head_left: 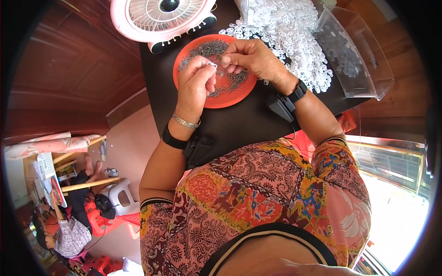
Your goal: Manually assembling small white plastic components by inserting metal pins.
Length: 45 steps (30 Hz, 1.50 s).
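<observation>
My left hand [198, 83] is closed in a pinch on a small white plastic clip [212, 65] with holes in it. Close beside it, my right hand [256, 59] has thumb and fingertips pressed together; whatever sits between them is too small to make out. Both hands are over a round orange-red plate [225, 102] on the dark table. Many thin grey screw-like pieces [238, 80] lie scattered in the plate, partly hidden by my hands.
A large heap of white plastic clips [299, 46] spreads at the back right, by a clear plastic bin [352, 60] lying tilted. A pink fan [161, 20] stands at the back left. Another person [69, 232] sits far off at lower left, near a grey stool [123, 198].
</observation>
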Each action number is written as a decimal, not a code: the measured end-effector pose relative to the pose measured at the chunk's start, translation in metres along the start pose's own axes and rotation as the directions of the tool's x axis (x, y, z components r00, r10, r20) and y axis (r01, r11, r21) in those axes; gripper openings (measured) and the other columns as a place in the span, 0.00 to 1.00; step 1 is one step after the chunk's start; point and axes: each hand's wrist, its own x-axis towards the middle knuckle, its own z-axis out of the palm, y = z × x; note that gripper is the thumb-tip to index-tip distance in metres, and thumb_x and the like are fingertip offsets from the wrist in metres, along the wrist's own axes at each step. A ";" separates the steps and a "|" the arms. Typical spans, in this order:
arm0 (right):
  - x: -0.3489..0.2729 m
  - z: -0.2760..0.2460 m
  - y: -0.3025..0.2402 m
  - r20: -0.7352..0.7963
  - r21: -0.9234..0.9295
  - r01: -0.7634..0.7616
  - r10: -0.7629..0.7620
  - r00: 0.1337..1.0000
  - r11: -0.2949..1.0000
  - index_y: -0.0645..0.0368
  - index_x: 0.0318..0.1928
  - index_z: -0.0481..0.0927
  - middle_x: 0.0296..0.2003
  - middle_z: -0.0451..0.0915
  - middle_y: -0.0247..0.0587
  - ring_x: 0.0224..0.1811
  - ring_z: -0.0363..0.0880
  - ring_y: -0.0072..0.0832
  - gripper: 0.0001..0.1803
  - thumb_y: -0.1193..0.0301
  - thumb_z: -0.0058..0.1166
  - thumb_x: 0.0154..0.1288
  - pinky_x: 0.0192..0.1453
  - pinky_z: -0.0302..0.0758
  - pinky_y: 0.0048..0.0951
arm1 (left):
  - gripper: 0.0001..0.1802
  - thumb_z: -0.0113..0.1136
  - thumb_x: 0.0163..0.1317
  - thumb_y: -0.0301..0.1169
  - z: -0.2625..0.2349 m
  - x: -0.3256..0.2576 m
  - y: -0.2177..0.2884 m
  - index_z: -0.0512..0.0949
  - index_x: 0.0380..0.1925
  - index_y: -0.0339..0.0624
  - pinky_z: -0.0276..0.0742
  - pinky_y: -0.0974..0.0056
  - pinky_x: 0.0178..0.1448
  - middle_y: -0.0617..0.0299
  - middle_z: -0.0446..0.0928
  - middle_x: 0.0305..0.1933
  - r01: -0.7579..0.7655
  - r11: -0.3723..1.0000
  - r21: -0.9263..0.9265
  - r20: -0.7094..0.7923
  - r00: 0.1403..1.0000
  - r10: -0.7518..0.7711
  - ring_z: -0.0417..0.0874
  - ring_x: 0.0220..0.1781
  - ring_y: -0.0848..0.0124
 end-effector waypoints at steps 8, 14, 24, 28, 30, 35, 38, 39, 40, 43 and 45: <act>-0.005 0.008 -0.003 -0.046 -0.069 0.085 -0.088 0.995 0.994 0.58 0.32 0.77 0.23 0.74 0.25 0.25 0.69 0.13 0.13 0.62 0.51 0.69 0.29 0.67 0.17 | 0.08 0.51 0.62 0.30 0.002 -0.001 -0.002 0.72 0.26 0.40 0.59 0.76 0.22 0.69 0.68 0.19 0.007 0.998 0.069 0.065 0.998 -0.012 0.64 0.18 0.83; -0.008 0.016 -0.005 0.025 -0.027 0.134 -0.134 0.991 0.991 0.59 0.31 0.77 0.22 0.74 0.26 0.23 0.69 0.13 0.13 0.63 0.51 0.68 0.28 0.69 0.17 | 0.08 0.50 0.63 0.30 0.003 -0.001 -0.002 0.72 0.26 0.39 0.60 0.76 0.22 0.69 0.67 0.19 0.026 0.996 0.085 0.076 0.997 -0.032 0.64 0.17 0.83; -0.011 0.012 -0.007 0.095 -0.058 0.152 -0.146 0.985 0.987 0.61 0.29 0.76 0.21 0.73 0.28 0.23 0.68 0.14 0.13 0.66 0.52 0.68 0.28 0.68 0.18 | 0.09 0.49 0.64 0.28 0.005 -0.005 -0.005 0.70 0.24 0.39 0.60 0.76 0.23 0.70 0.66 0.18 -0.016 0.989 0.145 0.113 0.994 -0.001 0.63 0.18 0.84; -0.013 0.013 -0.008 0.101 -0.137 0.177 -0.164 0.981 0.974 0.62 0.29 0.76 0.21 0.74 0.30 0.24 0.70 0.16 0.13 0.66 0.50 0.68 0.29 0.69 0.21 | 0.10 0.49 0.64 0.27 0.008 -0.006 -0.002 0.68 0.23 0.39 0.60 0.76 0.23 0.71 0.65 0.18 -0.058 0.979 0.193 0.119 0.992 0.036 0.62 0.20 0.85; -0.014 0.015 -0.008 0.097 -0.160 0.162 -0.148 0.984 0.974 0.62 0.29 0.75 0.21 0.74 0.30 0.24 0.70 0.16 0.13 0.66 0.49 0.68 0.29 0.69 0.22 | 0.10 0.48 0.63 0.26 0.006 -0.006 -0.002 0.67 0.22 0.39 0.60 0.76 0.23 0.71 0.66 0.19 -0.074 0.971 0.226 0.140 0.989 0.043 0.62 0.20 0.85; -0.016 0.014 -0.011 0.141 -0.172 0.183 -0.159 0.977 0.968 0.60 0.26 0.71 0.19 0.64 0.23 0.23 0.59 0.11 0.15 0.67 0.48 0.70 0.26 0.59 0.18 | 0.11 0.49 0.63 0.27 0.007 -0.007 0.002 0.66 0.21 0.40 0.60 0.76 0.22 0.71 0.66 0.18 -0.041 0.975 0.216 0.166 0.986 0.005 0.62 0.19 0.85; -0.012 0.011 -0.002 0.144 -0.214 0.213 -0.184 0.972 0.953 0.61 0.27 0.73 0.19 0.66 0.24 0.24 0.61 0.13 0.14 0.66 0.50 0.69 0.27 0.61 0.20 | 0.09 0.48 0.63 0.29 0.006 -0.005 -0.003 0.69 0.24 0.40 0.58 0.76 0.22 0.70 0.66 0.18 -0.018 0.978 0.210 0.157 0.987 -0.015 0.63 0.18 0.84; -0.012 0.012 -0.003 0.138 -0.219 0.215 -0.188 0.972 0.952 0.61 0.27 0.73 0.19 0.66 0.24 0.24 0.61 0.13 0.14 0.66 0.50 0.69 0.27 0.61 0.20 | 0.08 0.48 0.63 0.31 0.005 -0.005 -0.004 0.72 0.26 0.40 0.56 0.77 0.22 0.70 0.66 0.18 -0.019 0.976 0.215 0.137 0.991 -0.011 0.63 0.18 0.83; -0.012 0.015 -0.005 0.087 -0.310 0.256 -0.240 0.967 0.916 0.61 0.27 0.74 0.19 0.70 0.30 0.24 0.66 0.17 0.14 0.66 0.51 0.68 0.28 0.65 0.23 | 0.08 0.48 0.63 0.31 0.005 -0.005 -0.004 0.72 0.26 0.40 0.56 0.77 0.22 0.70 0.66 0.18 -0.026 0.976 0.214 0.145 0.989 -0.006 0.63 0.18 0.83; -0.012 0.018 -0.006 0.015 -0.375 0.298 -0.315 0.949 0.878 0.61 0.28 0.76 0.21 0.75 0.37 0.24 0.73 0.24 0.13 0.65 0.53 0.66 0.31 0.70 0.29 | 0.08 0.47 0.64 0.32 0.005 -0.005 -0.001 0.71 0.28 0.41 0.57 0.77 0.22 0.69 0.67 0.19 0.095 0.989 0.113 0.088 0.991 -0.105 0.65 0.19 0.82; -0.012 0.018 -0.005 0.014 -0.384 0.282 -0.300 0.954 0.879 0.61 0.28 0.77 0.21 0.76 0.38 0.25 0.74 0.25 0.12 0.65 0.53 0.65 0.31 0.70 0.29 | 0.08 0.50 0.64 0.31 0.006 -0.005 -0.001 0.72 0.27 0.41 0.58 0.77 0.21 0.69 0.68 0.18 0.140 0.990 0.011 0.035 0.990 -0.140 0.65 0.17 0.82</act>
